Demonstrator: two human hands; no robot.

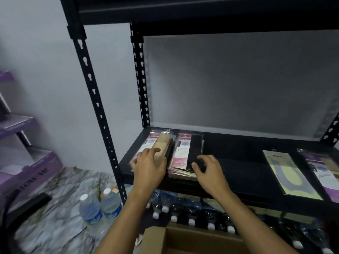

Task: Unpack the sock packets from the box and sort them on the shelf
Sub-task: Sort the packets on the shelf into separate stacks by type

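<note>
Nearest you sits the open cardboard box (156, 239). Above it, your left hand (148, 167) rests with its fingers laid over the beige sock packets (163, 143) at the left end of the black shelf (238, 173). Your right hand (209, 171) sets bent fingertips on the black sock packets (196, 145) just beside; whether it grips them is unclear. Further right lie a yellow packet (286, 173) and a purple packet (324, 173).

Left hand (149, 165): I see it palm down, fingers stretched forward, slightly spread
Right hand (209, 171): palm down, fingers arched, tips lowered; can't tell if it grips
Forearms: both bare, reaching forward, side by side
</note>
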